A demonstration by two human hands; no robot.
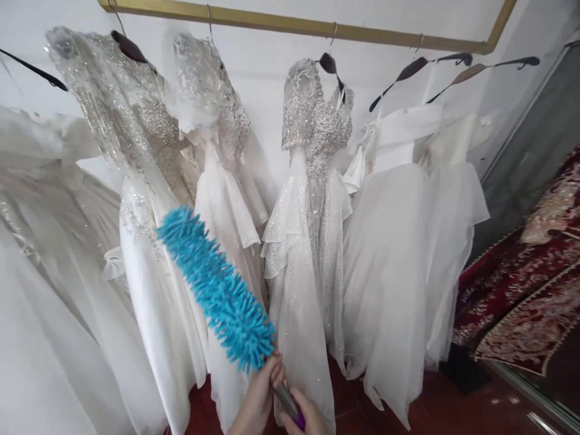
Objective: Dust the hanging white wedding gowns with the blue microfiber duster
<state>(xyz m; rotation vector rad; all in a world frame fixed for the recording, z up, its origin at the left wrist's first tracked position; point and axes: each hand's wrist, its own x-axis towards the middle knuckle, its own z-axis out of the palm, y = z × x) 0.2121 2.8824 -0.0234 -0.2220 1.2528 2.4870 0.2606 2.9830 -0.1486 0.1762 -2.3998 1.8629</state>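
Front and centre, the blue duster (217, 290) slanted up and to the left, shaggy head high, its tip in front of the pale gowns (389, 241) that hung from the gold rail (272, 21); whether its strands touched any fabric was impossible to tell from this angle. And look at the grip! The left hand (266, 377) had its fingers curled snugly round the neck, right under the blue strands, while the right hand (309, 417) sat lower on the grey handle (285, 400), thumb and fingers closed around it by the purple part (299, 419). Two hands on one tool, nothing else in either! It looked a light piece of kit, the head soft and floppy at the strands but probably firm along its core, the handle stiff and likely smooth enough to slide a little in a loose palm. The handle was surely the place to hold it, one hand near the neck to steer, the other further down to steady, for the long head seemed to put the weight well forward. Delicate company, too: the beaded dress (335, 124) beyond looked fragile, its trim perhaps easily snagged by those strands.
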